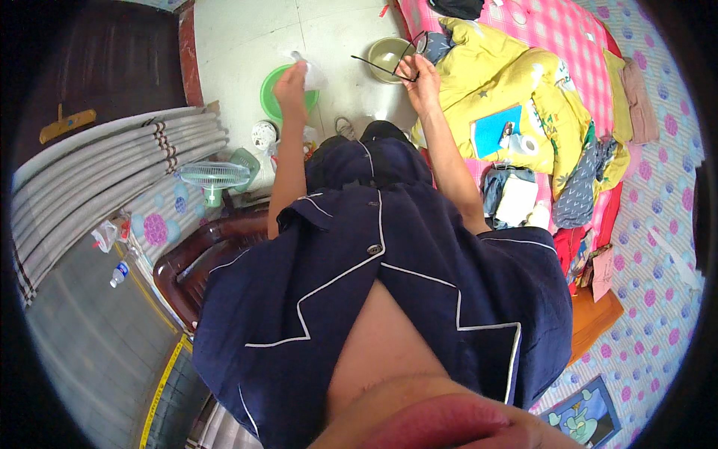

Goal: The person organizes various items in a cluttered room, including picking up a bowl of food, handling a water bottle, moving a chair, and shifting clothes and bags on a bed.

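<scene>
My right hand grips a pair of black-framed eyeglasses at one side, near the edge of the bed. One temple of the glasses sticks out to the left, over an olive-grey bucket on the floor. My left hand is raised above a light green basin, its fingers closed on a thin white piece, perhaps tissue. Motion blur hides the exact shape of that piece. The two hands are well apart, in front of my dark blue shirt.
On the bed at right lie a yellow quilt, a blue folder, a toilet paper roll and folded cloths. To the left stand an electric fan, a brown leather chair and a grey curtain. A white tub sits by the basin.
</scene>
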Tool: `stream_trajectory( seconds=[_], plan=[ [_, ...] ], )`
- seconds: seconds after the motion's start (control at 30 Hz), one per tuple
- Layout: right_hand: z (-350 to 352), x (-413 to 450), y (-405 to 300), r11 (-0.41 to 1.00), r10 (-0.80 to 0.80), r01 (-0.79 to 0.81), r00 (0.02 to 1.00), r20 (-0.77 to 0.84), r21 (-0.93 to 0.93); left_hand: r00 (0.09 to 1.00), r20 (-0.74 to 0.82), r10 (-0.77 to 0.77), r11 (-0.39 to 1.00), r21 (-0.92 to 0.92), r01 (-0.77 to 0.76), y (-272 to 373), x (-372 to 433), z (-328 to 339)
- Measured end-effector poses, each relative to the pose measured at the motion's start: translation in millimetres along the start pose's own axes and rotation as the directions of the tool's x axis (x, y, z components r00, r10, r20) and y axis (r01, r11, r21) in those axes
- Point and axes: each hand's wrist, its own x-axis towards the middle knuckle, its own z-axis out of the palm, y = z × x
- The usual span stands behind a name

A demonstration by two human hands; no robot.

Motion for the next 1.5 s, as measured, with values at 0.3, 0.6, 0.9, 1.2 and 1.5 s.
stream_trajectory(
  seconds=[0.3, 0.6, 0.9, 1.2, 1.5],
  plan=[
    [18.1, -9.1, -9.6, 0.936, -0.165, 0.221, 0.963, 0.215, -0.273, 0.915, 0.388, -0.112, 0.958, -0.204, 0.203, -15.8, -8.0, 112.1],
    [14.4, 4.1, -11.8, 0.695, -0.432, 0.524, 0.852, 0.297, -0.493, 0.869, 0.472, -0.149, 0.954, -0.162, 0.252, -18.6, 2.5, 151.4],
    [68.8, 69.9, -9.3, 0.674, -0.397, 0.453, 0.888, 0.230, -0.583, 0.825, 0.531, -0.194, 0.926, -0.179, 0.333, -24.1, 100.9, 157.9],
    [176.4, 161.0, 0.7, 0.644, -0.528, 0.489, 0.840, 0.121, -0.589, 0.725, 0.639, -0.256, 0.898, -0.121, 0.423, 17.5, 248.9, 169.0],
    [213.8, 234.9, -16.0, 0.830, -0.424, 0.377, 0.905, -0.026, -0.412, 0.674, 0.657, -0.339, 0.830, -0.129, 0.543, 31.3, 335.0, 204.6]
  ],
)
